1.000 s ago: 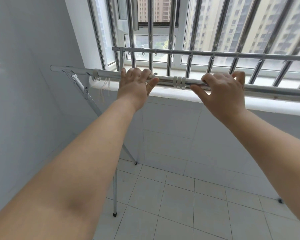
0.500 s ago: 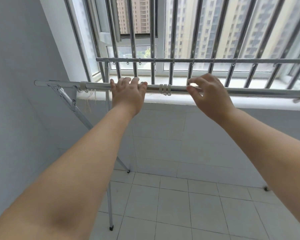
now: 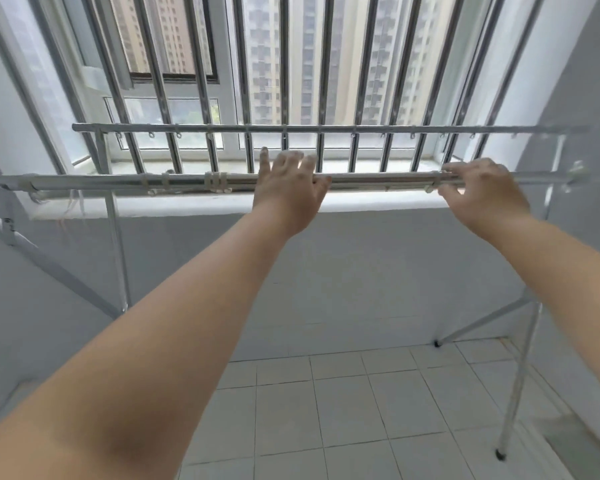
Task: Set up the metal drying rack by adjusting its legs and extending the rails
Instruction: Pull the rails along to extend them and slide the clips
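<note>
The metal drying rack stands in front of the window. Its near rail (image 3: 118,181) runs left to right at chest height, with white plastic clips (image 3: 215,181) on it. A far rail (image 3: 222,128) with small hooks runs parallel behind it. My left hand (image 3: 288,188) lies over the near rail near its middle, fingers wrapped on it. My right hand (image 3: 478,195) grips the same rail near its right end, blurred by motion. Crossed legs show at the left (image 3: 118,258) and at the right (image 3: 513,393).
A barred window (image 3: 284,71) and a white sill (image 3: 187,206) lie right behind the rack. A grey wall closes the left side and another the right. The floor (image 3: 343,410) is pale tile.
The view has swung to the right and both hands have slid rightward along the near rail. My right hand is now much farther from my left, near the rail's right end.
</note>
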